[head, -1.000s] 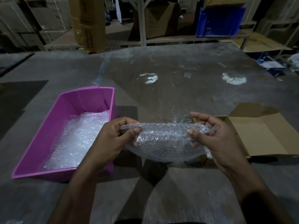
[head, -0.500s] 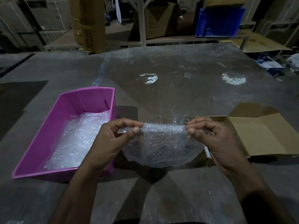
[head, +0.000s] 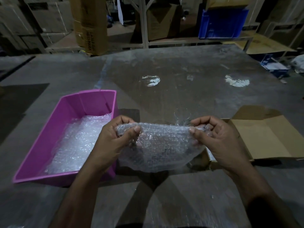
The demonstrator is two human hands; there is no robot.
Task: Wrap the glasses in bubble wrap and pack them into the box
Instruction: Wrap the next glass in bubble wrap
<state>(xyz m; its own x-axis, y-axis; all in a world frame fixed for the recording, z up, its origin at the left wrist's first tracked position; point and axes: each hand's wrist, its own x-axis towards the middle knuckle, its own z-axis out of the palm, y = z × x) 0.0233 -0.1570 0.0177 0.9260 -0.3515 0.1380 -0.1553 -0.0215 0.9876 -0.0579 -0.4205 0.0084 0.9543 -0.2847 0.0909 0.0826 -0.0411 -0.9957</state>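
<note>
Bubble wrap sheet (head: 160, 145) is held up above the table (head: 181, 89), centre of view, stretched betw. both hands w/ its lower part sagging in a rounded bulge. Can't tell if a glass is inside; wrap is too cloudy to see through. Left hand (head: 113, 142) pinches the sheet's top-left edge, thumb in front, fingers curled behind. Right hand (head: 218, 140) pinches the top-right edge the same way, thumb pressed on the front, fingers curled over the back. Just behind the wrap's top edge, near the right hand, a clear glass (head: 181, 119) stands on the table, only its upper part visible. Right of the hands lies an open cardboard box (head: 266, 137), flaps spread; inside mostly hidden. Left of the hands sits a pink plastic bin (head: 69, 109) holding more bubble wrap sheets (head: 79, 142). Table has a clear film cover w/ light glare spots. Behind: shelving w/ cartons and a blue crate (head: 222, 23).
</note>
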